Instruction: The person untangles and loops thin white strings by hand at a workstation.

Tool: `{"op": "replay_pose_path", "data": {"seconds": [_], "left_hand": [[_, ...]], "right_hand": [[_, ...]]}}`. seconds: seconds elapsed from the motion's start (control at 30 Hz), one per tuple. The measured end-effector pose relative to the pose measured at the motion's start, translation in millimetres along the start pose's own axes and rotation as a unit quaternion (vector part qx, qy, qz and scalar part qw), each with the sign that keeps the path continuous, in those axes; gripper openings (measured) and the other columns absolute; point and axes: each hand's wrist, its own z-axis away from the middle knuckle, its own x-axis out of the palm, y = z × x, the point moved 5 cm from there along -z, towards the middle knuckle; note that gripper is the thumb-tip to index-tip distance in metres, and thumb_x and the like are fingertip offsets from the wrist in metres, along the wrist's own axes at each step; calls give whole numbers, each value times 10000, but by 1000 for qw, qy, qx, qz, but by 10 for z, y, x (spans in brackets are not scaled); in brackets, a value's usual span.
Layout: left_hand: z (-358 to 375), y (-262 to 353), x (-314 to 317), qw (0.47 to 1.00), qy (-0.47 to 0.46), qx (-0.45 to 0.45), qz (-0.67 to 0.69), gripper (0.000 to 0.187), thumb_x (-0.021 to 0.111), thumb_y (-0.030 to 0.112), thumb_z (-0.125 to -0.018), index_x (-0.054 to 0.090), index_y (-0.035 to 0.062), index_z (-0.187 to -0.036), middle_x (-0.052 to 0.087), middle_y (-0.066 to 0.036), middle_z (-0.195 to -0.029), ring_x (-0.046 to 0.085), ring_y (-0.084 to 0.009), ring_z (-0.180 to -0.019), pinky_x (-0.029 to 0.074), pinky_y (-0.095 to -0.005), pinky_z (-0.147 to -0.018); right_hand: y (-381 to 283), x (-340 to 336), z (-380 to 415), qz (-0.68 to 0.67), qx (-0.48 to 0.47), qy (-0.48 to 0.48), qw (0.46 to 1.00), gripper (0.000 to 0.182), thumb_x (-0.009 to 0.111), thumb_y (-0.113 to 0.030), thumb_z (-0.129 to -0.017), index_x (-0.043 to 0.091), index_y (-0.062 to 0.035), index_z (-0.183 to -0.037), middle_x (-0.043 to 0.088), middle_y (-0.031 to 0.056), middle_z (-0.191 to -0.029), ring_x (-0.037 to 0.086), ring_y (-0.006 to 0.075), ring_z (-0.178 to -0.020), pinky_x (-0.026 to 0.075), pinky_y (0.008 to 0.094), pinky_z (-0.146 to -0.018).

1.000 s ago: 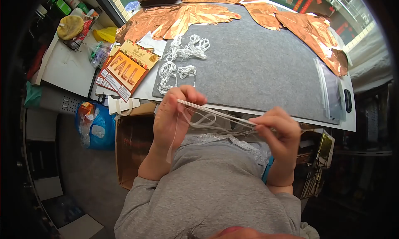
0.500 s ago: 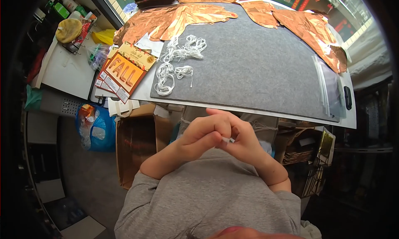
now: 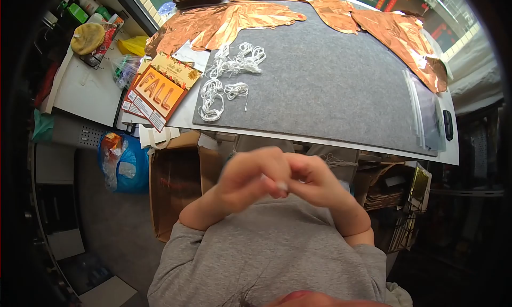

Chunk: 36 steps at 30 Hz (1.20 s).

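Both hands are raised in front of my chest, just below the table's near edge, with their fingertips meeting. My left hand (image 3: 250,179) is closed, its fingers curled and slightly blurred. A small white bit (image 3: 281,186) shows at its thumb tip, too small to name. Pressed against it from the other side is my right hand (image 3: 314,180), also closed, thumb and fingers pinched at the same spot. Bundles of white string (image 3: 242,59) lie on the grey felt mat (image 3: 330,83) beyond my hands.
Copper foil balloons (image 3: 224,24) lie along the table's far side. Packets printed FALL (image 3: 160,91) overlap at the left. Clear plastic sleeves (image 3: 424,112) lie at the right. Below stand an open cardboard box (image 3: 178,184) and a blue bag (image 3: 128,163).
My hands have shifted slightly toward my body and turned. The white bit between them has moved a little left and down. Things on the table stay put.
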Motion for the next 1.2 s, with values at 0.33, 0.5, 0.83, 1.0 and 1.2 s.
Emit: {"op": "replay_pose_path", "data": {"seconds": [0.33,0.5,0.83,1.0,1.2], "left_hand": [[72,-103,-234,944,160,20,-287,430,474,84,-1028,340,-8,-1426,412,-237,-1491,497,-258,-1295,355,-378,-1109],[61,-356,99,990,38,-27,-134,605,467,187,-1052,173,2,-1547,503,-158,-1362,575,-182,-1100,434,-311,-975],[115,-672,-90,934,209,-207,200,350,406,323,-1077,597,36,-1014,651,-75,-1097,602,-124,-1002,477,-282,-892],[246,-756,-182,819,296,-268,413,240,374,267,-1088,523,80,-1113,646,-55,-1041,612,-138,-943,529,-275,-769],[71,-519,-225,770,252,-98,577,219,315,230,-1103,468,78,-1068,356,19,-727,347,-89,-625,383,-225,-570]], "right_hand": [[-651,-61,115,498,-169,161,835,175,708,-19,-779,728,-100,-932,620,40,-1017,608,180,-849,460,284,-696],[-794,56,83,551,-165,138,806,148,725,-109,-756,733,-128,-903,606,20,-929,565,203,-869,390,336,-865],[-569,-55,143,483,-307,246,782,221,741,-9,-738,749,-63,-953,591,12,-857,559,134,-765,435,256,-697],[-141,289,58,655,-388,170,626,332,727,-120,-629,760,-143,-958,652,-34,-972,582,142,-847,435,349,-902],[-130,135,105,372,-292,223,852,401,794,-34,-755,628,-55,-1119,651,85,-1088,636,178,-935,534,332,-877]]}}
